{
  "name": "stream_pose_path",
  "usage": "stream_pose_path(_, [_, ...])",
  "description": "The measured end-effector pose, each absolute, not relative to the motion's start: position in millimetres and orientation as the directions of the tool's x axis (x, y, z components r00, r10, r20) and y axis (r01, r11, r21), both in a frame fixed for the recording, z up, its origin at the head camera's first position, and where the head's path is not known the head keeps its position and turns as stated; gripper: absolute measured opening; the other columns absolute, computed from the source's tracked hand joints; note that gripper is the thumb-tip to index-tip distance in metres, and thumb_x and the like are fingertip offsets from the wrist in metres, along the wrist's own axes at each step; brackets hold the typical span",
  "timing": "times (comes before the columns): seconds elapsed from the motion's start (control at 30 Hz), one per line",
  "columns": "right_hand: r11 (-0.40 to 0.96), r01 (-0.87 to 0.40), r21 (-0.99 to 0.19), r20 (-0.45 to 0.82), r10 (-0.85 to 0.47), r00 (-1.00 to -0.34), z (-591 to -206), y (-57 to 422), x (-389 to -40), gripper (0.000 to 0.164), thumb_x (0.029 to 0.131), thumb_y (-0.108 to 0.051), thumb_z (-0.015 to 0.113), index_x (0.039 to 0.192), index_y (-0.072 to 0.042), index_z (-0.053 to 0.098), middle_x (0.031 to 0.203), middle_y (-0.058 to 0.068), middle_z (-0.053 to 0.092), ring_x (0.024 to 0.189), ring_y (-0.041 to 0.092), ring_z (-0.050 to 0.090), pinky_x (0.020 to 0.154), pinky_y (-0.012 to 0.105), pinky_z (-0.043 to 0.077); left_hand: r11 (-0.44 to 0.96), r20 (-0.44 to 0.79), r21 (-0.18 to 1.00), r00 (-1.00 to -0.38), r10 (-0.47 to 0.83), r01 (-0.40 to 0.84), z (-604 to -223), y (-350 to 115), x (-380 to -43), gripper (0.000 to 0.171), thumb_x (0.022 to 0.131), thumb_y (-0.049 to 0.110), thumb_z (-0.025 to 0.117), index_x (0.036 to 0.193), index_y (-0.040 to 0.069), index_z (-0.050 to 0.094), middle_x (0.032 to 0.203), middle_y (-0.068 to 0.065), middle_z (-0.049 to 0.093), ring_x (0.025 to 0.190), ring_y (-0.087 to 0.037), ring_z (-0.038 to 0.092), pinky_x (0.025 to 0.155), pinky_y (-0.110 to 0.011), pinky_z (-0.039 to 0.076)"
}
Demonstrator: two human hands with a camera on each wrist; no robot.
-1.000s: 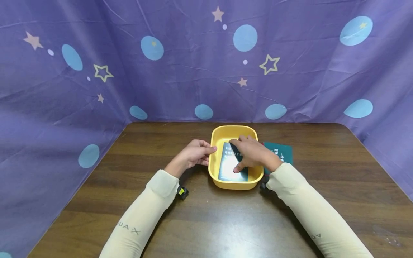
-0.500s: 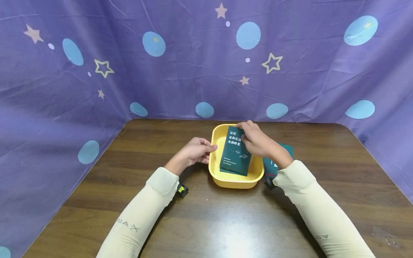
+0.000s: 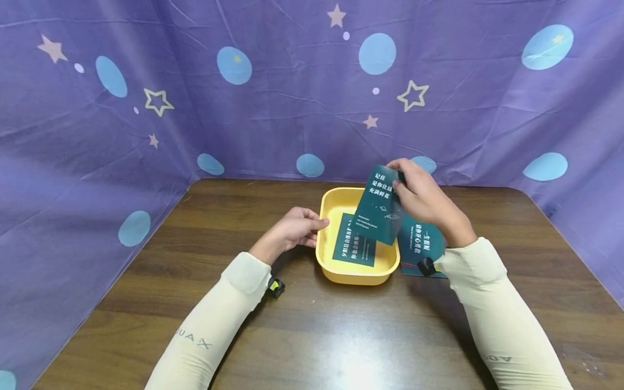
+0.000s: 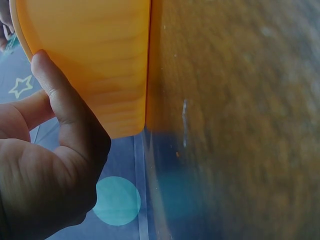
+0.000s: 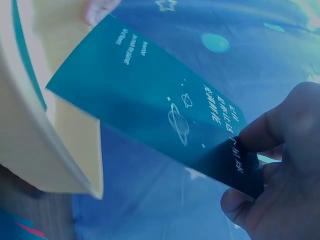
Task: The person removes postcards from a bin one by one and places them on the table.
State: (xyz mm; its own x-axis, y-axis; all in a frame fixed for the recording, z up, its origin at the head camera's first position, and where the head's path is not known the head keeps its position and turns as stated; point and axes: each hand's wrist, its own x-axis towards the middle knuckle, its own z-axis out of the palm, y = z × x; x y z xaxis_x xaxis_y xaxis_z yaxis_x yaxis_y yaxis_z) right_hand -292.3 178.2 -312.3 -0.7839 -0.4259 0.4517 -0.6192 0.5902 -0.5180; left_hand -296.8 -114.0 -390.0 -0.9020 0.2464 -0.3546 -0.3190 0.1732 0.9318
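My right hand [image 3: 423, 199] pinches one end of a dark green card [image 3: 377, 208] with white lettering and a small planet drawing. The card hangs tilted over the right side of a yellow plastic basin [image 3: 358, 278]. In the right wrist view, thumb and fingers grip the lettered end of the card [image 5: 150, 95], and its far end reaches over the basin's rim. My left hand [image 3: 294, 230] holds the basin's left rim, thumb over the edge and fingers outside. Another green card [image 3: 347, 246] lies flat in the basin, partly covered by the raised one.
Right of the basin, a green printed card or booklet [image 3: 420, 244] with a red line lies on the brown wooden table [image 3: 312, 330], partly under my right wrist. A purple curtain [image 3: 273, 124] with stars and blue dots stands behind the table.
My right hand has lifted the planet card out of the basin, up and to the right. The card beneath it now shows. My left hand stays at the rim.
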Motion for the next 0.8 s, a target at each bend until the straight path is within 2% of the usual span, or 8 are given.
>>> stream_pose_path(0.2, [0.618, -0.554, -0.558, 0.469, -0.316, -0.825, -305.6, 197.8, -293.5, 0.021, 0.1, -0.005, 0.041, 0.117, 0.0, 0.053, 0.104, 0.015, 0.056, 0.091, 0.028, 0.048, 0.074, 0.039, 0.04, 0.181, -0.354, 0.931, -0.902, 0.247, -0.315, -388.9, -113.6, -296.2, 0.022, 0.093, 0.013, 0.068, 0.1, 0.0, 0.052, 0.081, -0.016, 0.06, 0.052, -0.014, 0.06, 0.049, -0.026, 0.058])
stream_pose_path(0.43, [0.642, -0.457, -0.616, 0.42, -0.223, -0.88, -308.5, 218.8, -300.1, 0.023, 0.099, -0.006, 0.041, 0.118, -0.001, 0.052, 0.117, 0.021, 0.057, 0.102, 0.031, 0.05, 0.082, 0.045, 0.042, 0.176, -0.356, 0.931, -0.902, 0.246, -0.32, -387.7, -113.7, -294.7, 0.022, 0.093, 0.013, 0.068, 0.1, 0.0, 0.051, 0.081, -0.015, 0.061, 0.052, -0.014, 0.06, 0.049, -0.027, 0.058])
stream_pose_path(0.8, [0.693, -0.348, -0.631, 0.376, -0.119, -0.919, -329.1, 246.7, -318.0, 0.025, 0.093, -0.005, 0.036, 0.108, -0.001, 0.055, 0.108, 0.019, 0.059, 0.096, 0.029, 0.049, 0.077, 0.039, 0.04, 0.183, -0.361, 0.929, -0.898, 0.251, -0.322, -384.7, -113.5, -294.6, 0.021, 0.094, 0.013, 0.067, 0.1, -0.001, 0.052, 0.08, -0.015, 0.062, 0.053, -0.015, 0.061, 0.05, -0.027, 0.058])
